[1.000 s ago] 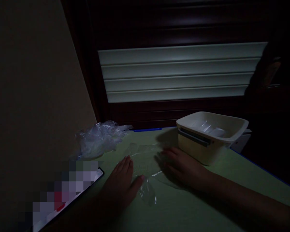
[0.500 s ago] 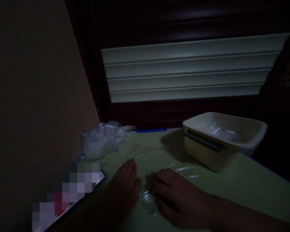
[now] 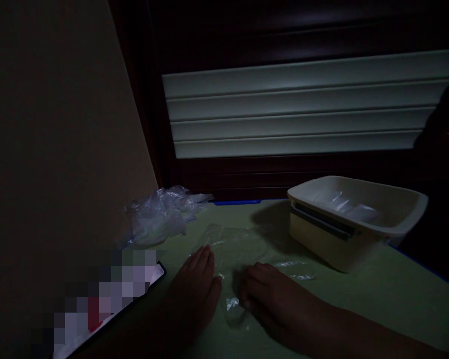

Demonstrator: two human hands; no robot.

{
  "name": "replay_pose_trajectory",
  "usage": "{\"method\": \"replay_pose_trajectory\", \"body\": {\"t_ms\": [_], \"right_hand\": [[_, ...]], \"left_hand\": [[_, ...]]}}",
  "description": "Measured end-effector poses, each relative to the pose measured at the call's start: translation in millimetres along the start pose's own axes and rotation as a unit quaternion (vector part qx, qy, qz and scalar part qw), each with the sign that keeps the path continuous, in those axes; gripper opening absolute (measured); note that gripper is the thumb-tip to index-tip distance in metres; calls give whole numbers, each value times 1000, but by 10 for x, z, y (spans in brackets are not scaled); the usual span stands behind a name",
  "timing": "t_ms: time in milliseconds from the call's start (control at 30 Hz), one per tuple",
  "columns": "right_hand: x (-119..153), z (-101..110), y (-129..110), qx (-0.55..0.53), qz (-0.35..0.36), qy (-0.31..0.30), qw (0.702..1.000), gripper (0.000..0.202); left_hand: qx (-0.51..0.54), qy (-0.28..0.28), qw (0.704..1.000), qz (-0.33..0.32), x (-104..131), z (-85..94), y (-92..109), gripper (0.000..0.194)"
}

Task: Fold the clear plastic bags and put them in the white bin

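A clear plastic bag (image 3: 241,239) lies spread on the green tabletop, with shiny creases near its lower end and right side. My left hand (image 3: 198,284) rests flat on the left part of the bag, fingers stretched forward and thumb a little apart. To the right, my right hand (image 3: 271,299) is closed at the bag, its fingers curled and the thumb drawn in toward them. The fingertips are dark and partly hidden, but the film wrinkles right beside them.
A crumpled heap of clear plastic bags (image 3: 159,217) sits at the back left. A cream plastic bin (image 3: 318,239) with clear packets (image 3: 359,212) inside stands at the back right. A phone-like device (image 3: 155,274), its screen blurred out, lies left. A slatted panel (image 3: 284,109) rises behind the table.
The fingers and thumb of my right hand have closed together, and the film beside them has shifted slightly. My left hand stays flat. The view has turned a little left.
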State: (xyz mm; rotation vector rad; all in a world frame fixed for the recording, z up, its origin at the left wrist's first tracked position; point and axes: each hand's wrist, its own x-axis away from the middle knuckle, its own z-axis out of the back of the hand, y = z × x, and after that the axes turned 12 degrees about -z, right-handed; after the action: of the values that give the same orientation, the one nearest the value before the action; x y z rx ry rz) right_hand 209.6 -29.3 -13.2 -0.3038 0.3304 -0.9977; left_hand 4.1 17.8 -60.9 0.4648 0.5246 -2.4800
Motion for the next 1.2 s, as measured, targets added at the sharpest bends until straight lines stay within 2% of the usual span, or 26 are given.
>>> {"method": "replay_pose_trajectory", "body": {"t_ms": [67, 167, 267, 333, 400, 567, 700, 833, 933, 1200], "right_hand": [[21, 62, -11, -18, 14, -22, 999, 15], [35, 96, -19, -12, 17, -40, 999, 33], [22, 39, -12, 0, 14, -28, 1000, 19], [7, -20, 0, 0, 20, -5, 1000, 14], [-2, -70, 16, -6, 32, 21, 999, 18], [25, -104, 53, -61, 55, 93, 992, 16], [56, -77, 62, -99, 60, 91, 989, 16], [64, -79, 62, -107, 13, 85, 991, 15], [59, -94, 73, -116, -58, 97, 987, 21], [17, -86, 110, -239, -120, 85, 960, 22]], "left_hand": [[4, 0, 1000, -4, -6, 55, 3, 36], [9, -10, 1000, -26, -6, 128, 0, 32], [-13, 4, 997, -70, 3, 130, -4, 28], [-30, 25, 998, -56, 9, 99, -4, 29], [-28, 35, 998, -34, 14, 72, -2, 31], [26, 2, 1000, -16, 3, 86, -2, 33], [68, -26, 997, 15, -42, 151, -12, 40], [173, 10, 984, 28, -89, 293, -7, 47], [254, 6, 967, 22, -117, 381, 26, 38], [299, 44, 953, 30, -153, 325, 75, 15]]}}
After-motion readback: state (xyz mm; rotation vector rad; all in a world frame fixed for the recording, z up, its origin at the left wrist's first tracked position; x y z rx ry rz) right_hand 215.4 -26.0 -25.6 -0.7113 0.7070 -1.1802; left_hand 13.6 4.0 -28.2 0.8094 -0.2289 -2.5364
